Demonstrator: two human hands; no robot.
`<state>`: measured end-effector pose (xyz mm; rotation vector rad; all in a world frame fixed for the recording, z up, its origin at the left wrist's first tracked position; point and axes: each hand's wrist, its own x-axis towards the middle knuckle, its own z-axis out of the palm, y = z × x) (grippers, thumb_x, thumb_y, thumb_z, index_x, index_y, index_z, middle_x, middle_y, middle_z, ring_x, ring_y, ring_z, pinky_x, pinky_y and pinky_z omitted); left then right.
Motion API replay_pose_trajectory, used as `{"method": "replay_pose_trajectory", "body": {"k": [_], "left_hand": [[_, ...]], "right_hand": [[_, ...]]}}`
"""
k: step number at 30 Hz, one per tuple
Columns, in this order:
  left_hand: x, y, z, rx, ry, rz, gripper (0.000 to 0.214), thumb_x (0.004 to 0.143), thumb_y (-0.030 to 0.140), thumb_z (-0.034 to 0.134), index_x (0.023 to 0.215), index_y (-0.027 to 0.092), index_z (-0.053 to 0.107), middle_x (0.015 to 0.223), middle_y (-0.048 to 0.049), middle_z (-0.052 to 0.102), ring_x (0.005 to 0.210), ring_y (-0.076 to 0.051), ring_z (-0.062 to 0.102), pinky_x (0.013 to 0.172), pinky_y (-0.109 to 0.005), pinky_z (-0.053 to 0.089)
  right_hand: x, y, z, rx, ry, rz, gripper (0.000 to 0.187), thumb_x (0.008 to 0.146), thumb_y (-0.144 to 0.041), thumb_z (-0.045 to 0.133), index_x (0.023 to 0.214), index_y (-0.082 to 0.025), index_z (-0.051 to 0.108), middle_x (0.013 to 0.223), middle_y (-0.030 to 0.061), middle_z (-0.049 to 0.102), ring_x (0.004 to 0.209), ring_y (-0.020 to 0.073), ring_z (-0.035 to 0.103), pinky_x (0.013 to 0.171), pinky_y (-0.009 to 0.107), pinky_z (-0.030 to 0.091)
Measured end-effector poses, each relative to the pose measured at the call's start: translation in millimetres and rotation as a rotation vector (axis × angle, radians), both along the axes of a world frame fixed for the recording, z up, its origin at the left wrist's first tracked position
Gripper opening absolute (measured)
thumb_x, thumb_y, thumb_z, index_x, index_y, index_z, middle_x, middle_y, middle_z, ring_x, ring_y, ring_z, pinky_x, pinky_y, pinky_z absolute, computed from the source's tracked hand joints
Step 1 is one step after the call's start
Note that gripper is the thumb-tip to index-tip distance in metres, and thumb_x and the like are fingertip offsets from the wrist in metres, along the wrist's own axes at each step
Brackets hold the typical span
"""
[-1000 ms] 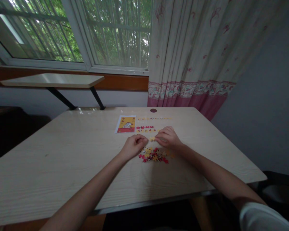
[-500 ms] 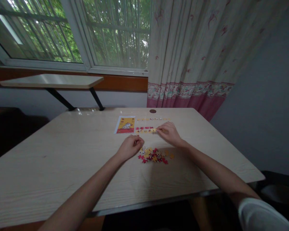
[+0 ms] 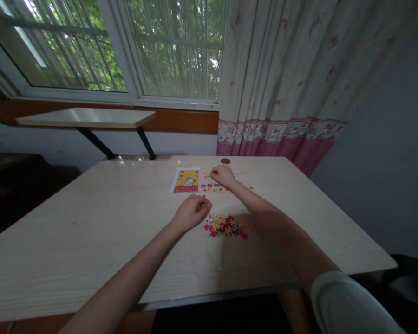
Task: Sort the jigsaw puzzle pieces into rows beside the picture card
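Note:
My right hand point(image 3: 223, 176) reaches over the far row of yellow puzzle pieces point(image 3: 246, 173). Its fingers are pinched at a yellow puzzle piece point(image 3: 205, 174) at that row's left end. My left hand point(image 3: 191, 211) rests on the table with its fingers curled together; anything inside them is hidden. Just right of it lies a loose pile of red, yellow and white puzzle pieces point(image 3: 226, 226). Between the hands run a short row of red pieces point(image 3: 209, 185) and a yellow row point(image 3: 214, 190) below it. Left of the rows lies a picture card point(image 3: 187, 181) with a white cartoon animal.
The pale wooden table point(image 3: 101, 236) spans the view. A raised shelf point(image 3: 90, 117) on black legs stands at the back left. Near the far edge is a round dark disc point(image 3: 225, 161). A curtain point(image 3: 271, 93) and a window hang behind the table.
My right hand has moved away from the right end of the nearer yellow row, left and farther back to the far row. My left hand stays beside the pile. The view has shifted slightly.

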<state>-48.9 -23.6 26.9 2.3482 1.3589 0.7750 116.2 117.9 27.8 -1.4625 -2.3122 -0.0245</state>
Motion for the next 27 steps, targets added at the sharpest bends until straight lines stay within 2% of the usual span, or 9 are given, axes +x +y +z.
{"method": "replay_pose_trajectory", "body": {"k": [6, 20, 23, 27], "left_hand": [[0, 0, -1.3, 0.015, -0.007, 0.003, 0.019, 0.078, 0.02, 0.047, 0.074, 0.017, 0.066, 0.07, -0.0054, 0.063, 0.07, -0.018, 0.052, 0.065, -0.028, 0.038], [-2, 2, -1.0, 0.046, 0.004, 0.005, 0.018, 0.078, 0.02, 0.047, 0.074, 0.017, 0.064, 0.07, -0.0051, 0.063, 0.069, -0.017, 0.053, 0.067, -0.028, 0.038], [-4, 3, 2.0, 0.031, 0.021, 0.011, 0.019, 0.078, 0.019, 0.046, 0.074, 0.017, 0.064, 0.069, -0.0048, 0.062, 0.067, -0.017, 0.053, 0.065, -0.027, 0.038], [-8, 4, 5.1, 0.001, 0.059, -0.048, 0.021, 0.079, 0.02, 0.046, 0.074, 0.018, 0.066, 0.068, -0.0041, 0.062, 0.065, -0.016, 0.052, 0.064, -0.026, 0.037]], "right_hand": [[-7, -3, 0.9, -0.008, -0.045, -0.019, 0.024, 0.083, -0.031, 0.051, 0.092, -0.019, 0.07, 0.097, 0.0099, 0.066, 0.096, 0.0231, 0.053, 0.083, 0.033, 0.037], [-18, -4, 2.8, -0.013, -0.054, -0.012, 0.024, 0.085, -0.03, 0.05, 0.09, -0.021, 0.07, 0.097, 0.009, 0.067, 0.096, 0.0236, 0.053, 0.082, 0.034, 0.037], [-9, -14, 5.4, 0.014, -0.004, 0.049, 0.022, 0.084, -0.031, 0.051, 0.089, -0.02, 0.07, 0.094, 0.0074, 0.067, 0.093, 0.0217, 0.053, 0.081, 0.032, 0.036], [14, -44, 4.6, 0.053, 0.072, 0.238, 0.016, 0.082, -0.029, 0.056, 0.084, -0.02, 0.069, 0.086, 0.0045, 0.067, 0.085, 0.0175, 0.055, 0.08, 0.03, 0.036]]}}
